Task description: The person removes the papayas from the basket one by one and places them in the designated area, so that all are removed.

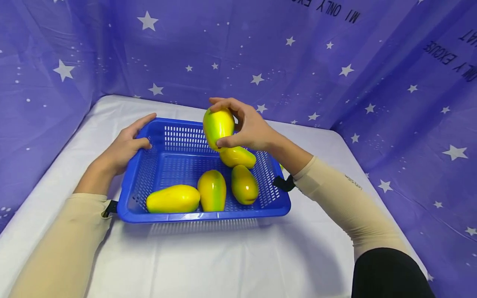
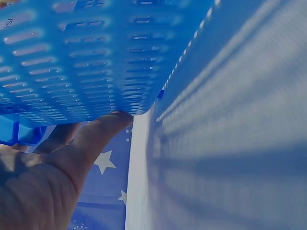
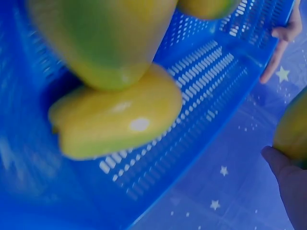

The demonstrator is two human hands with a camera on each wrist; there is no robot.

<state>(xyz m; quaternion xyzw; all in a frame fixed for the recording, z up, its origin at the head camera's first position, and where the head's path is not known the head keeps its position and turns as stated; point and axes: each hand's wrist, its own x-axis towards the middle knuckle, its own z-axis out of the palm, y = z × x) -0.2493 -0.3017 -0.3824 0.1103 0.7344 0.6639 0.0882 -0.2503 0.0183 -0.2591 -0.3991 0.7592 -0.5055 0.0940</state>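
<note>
My right hand (image 1: pixel 250 126) holds a yellow-green mango (image 1: pixel 218 127) above the back of a blue plastic basket (image 1: pixel 205 215), thumb on its lower end and fingers over its top. At the basket's left back corner, my left hand (image 1: pixel 124 150) grips the rim; in the left wrist view a finger (image 2: pixel 103 127) lies along the slotted outer wall. Several more mangoes lie inside: one on its side (image 1: pixel 173 199) at front left, another (image 1: pixel 212 191) beside it, a third (image 1: pixel 244 185) on the right. Behind that, a mango (image 1: pixel 238 157) is partly covered by the held one.
A white cloth (image 1: pixel 208 265) covers the table under the basket. Purple curtains (image 1: pixel 238 54) with white stars hang around the back and sides. Black straps (image 1: pixel 284 183) show at both wrists, overlapping the basket's side rims in the head view.
</note>
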